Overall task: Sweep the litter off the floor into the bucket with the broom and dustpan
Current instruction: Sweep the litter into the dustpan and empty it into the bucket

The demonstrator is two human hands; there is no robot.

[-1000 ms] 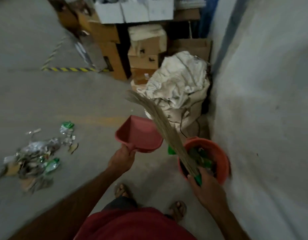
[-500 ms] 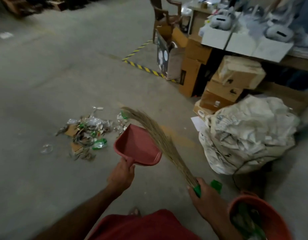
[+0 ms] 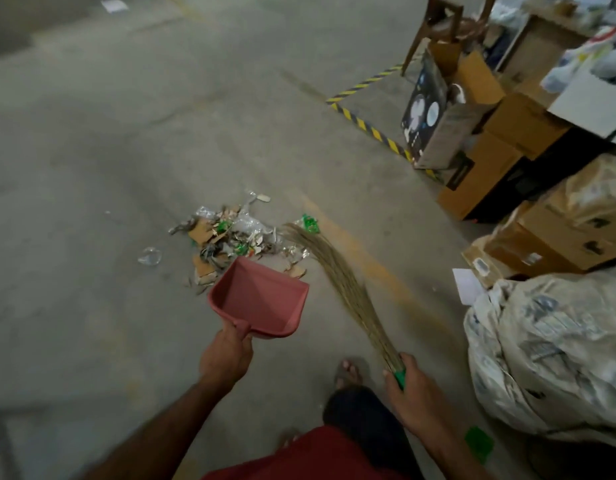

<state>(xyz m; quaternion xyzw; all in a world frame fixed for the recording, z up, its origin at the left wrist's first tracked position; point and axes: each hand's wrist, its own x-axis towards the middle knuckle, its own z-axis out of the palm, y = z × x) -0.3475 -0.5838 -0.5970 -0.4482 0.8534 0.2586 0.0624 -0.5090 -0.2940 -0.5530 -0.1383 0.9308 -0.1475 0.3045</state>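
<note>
A heap of litter (image 3: 230, 237), scraps of cardboard, foil and green wrappers, lies on the grey concrete floor ahead of me. My left hand (image 3: 227, 355) grips the handle of an empty red dustpan (image 3: 259, 299), held just short of the heap with its mouth toward it. My right hand (image 3: 410, 393) holds a grass broom (image 3: 344, 282) by its green handle; the bristle tips reach the heap's right edge. The bucket is out of view.
A clear plastic scrap (image 3: 149, 256) lies left of the heap. A stuffed white sack (image 3: 548, 351) sits at right, with stacked cardboard boxes (image 3: 500, 161) behind it. Yellow-black floor tape (image 3: 368, 128) runs toward a chair (image 3: 441, 26). My sandalled foot (image 3: 348, 372) is below the broom.
My view has swung left, away from the wall and the orange bucket, which has left the frame. Both hands have carried the dustpan and broom up to the litter heap.
</note>
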